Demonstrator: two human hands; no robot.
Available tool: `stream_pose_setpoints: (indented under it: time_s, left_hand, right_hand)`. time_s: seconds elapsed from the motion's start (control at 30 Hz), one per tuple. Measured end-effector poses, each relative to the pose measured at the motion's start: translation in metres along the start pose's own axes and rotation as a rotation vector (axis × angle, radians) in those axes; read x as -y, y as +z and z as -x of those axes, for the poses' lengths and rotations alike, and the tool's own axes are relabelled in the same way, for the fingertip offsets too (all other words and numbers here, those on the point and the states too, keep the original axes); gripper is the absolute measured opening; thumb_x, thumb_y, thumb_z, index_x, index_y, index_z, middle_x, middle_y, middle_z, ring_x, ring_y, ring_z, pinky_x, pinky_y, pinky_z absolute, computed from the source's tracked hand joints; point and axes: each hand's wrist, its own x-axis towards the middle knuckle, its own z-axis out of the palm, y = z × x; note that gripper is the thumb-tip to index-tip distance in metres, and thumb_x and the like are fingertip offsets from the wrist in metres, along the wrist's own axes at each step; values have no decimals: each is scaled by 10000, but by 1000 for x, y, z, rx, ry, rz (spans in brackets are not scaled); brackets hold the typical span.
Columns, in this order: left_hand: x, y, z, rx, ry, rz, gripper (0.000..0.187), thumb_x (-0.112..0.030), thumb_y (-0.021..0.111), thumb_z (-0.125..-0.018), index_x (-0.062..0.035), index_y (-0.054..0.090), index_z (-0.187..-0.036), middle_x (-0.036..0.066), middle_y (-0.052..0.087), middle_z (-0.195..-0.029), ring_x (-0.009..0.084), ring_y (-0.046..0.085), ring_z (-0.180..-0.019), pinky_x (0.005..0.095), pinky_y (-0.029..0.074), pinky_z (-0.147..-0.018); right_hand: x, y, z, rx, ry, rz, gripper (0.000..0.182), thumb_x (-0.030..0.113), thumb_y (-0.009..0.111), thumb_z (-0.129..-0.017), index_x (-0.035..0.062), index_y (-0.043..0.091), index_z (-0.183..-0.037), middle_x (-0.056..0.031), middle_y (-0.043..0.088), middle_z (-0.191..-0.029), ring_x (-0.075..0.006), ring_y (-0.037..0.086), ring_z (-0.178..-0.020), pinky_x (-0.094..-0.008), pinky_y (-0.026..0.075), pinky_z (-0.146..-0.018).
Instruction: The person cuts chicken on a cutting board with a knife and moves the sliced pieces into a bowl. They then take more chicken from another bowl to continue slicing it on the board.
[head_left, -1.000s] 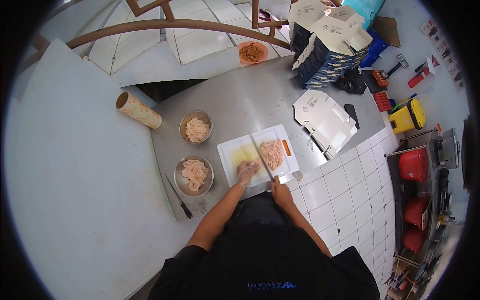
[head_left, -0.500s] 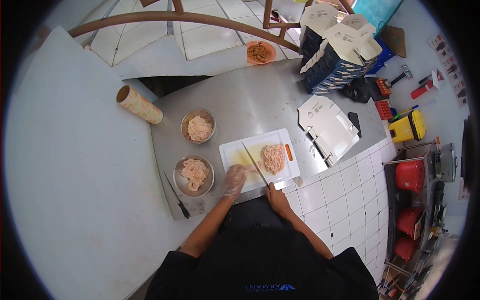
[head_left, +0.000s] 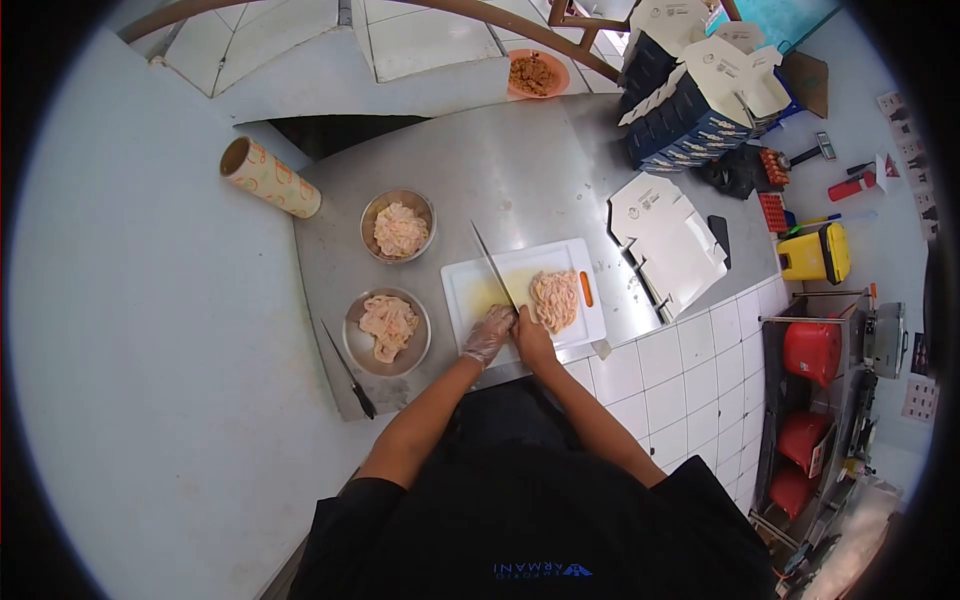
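Note:
My left hand [head_left: 488, 334], in a clear plastic glove, presses down on the white cutting board [head_left: 455, 292] near its front edge. Its fingers are bent together, and what lies under them is hidden. Right beside it, my bare right hand [head_left: 533, 342] grips the handle of a long knife [head_left: 492, 262]. The blade points away from me and to the left, across the board and past its far edge. A heap of sliced raw chicken [head_left: 555, 300] lies on the board's right side. Left of the board are a bowl of raw chicken pieces [head_left: 388, 328] and a farther bowl of pale meat [head_left: 400, 230].
A second knife [head_left: 350, 372] lies by the near bowl. A roll of printed wrap [head_left: 270, 177] rests at the left. Flattened cardboard [head_left: 665, 235], a phone [head_left: 719, 241] and stacked boxes [head_left: 690, 110] occupy the right. An orange bowl [head_left: 537, 74] stands beyond the steel table [head_left: 510, 170].
My right hand and the knife have moved left and away from me, right up to my left hand. The strip of meat seen by my left hand is now hidden. The view has shifted slightly.

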Motion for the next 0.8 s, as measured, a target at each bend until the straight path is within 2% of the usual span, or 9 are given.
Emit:
stream_pose_setpoints:
  time_s: [0.07,0.17,0.27,0.4,0.6,0.63,0.7,0.77,0.8]
  left_hand:
    - [14,21,0,-113,-46,42,161,-50,594,-877,-54,588,-1037,109,588,-1106,327,563,-1129,445,508,-900]
    - [0,0,-4,43,-13,-48,180,-169,526,-981,-49,570,-1108,132,575,-1151,323,558,-1144,431,476,-964]
    - [2,5,-5,-50,22,-3,169,-158,547,-971,-58,577,-1104,123,587,-1132,315,573,-1116,433,486,-943]
    - [-8,-6,-2,-8,-118,41,132,-141,590,-938,-64,606,-1044,114,616,-1066,327,582,-1090,434,489,-930]
    - [-7,-28,8,-125,-135,-56,145,-178,587,-936,-47,648,-944,131,648,-1041,336,587,-1060,453,488,-916]
    - [2,-26,10,-121,-153,-91,145,-175,595,-929,-43,653,-932,137,654,-1035,340,590,-1050,460,489,-913]
    - [3,-28,22,-77,-246,-136,150,-173,610,-921,-36,670,-924,149,668,-1018,346,601,-1033,465,490,-916]
    - [-1,-44,18,-26,-370,-167,160,-173,624,-918,-30,695,-929,162,683,-998,350,618,-1020,460,491,-926]
    - [-9,-52,19,-149,-398,-77,175,-180,621,-922,-29,706,-948,167,690,-1002,347,627,-1023,449,491,-934]
  right_hand:
    - [-8,-7,16,51,37,8,276,225,496,-1015,16,426,-1180,-350,637,-764,-547,638,-757,-627,488,-669]
    - [-30,-6,67,98,118,28,271,234,494,-1016,16,432,-1164,-349,644,-782,-547,640,-766,-632,488,-676]
    - [-26,-4,52,79,110,9,269,243,494,-1017,24,427,-1159,-350,648,-790,-550,641,-763,-641,484,-676]
    - [-11,-2,16,-12,-16,37,263,257,491,-1020,45,420,-1158,-349,649,-779,-547,645,-749,-648,485,-670]
    - [-24,-31,66,112,93,175,263,287,467,-1038,67,419,-1175,-318,670,-807,-528,669,-785,-640,515,-708]
    - [-26,-36,68,61,106,181,260,288,455,-1045,66,419,-1175,-313,668,-793,-524,670,-778,-634,517,-701]
    - [-30,-38,80,-35,152,184,254,289,432,-1060,63,418,-1174,-301,665,-765,-515,671,-764,-624,522,-687]
    - [-27,-34,77,-30,84,141,253,293,419,-1070,54,428,-1155,-290,661,-741,-500,670,-744,-610,523,-666]
    - [-25,-30,76,-4,31,115,256,295,423,-1069,52,431,-1151,-288,660,-738,-499,669,-745,-610,521,-664]
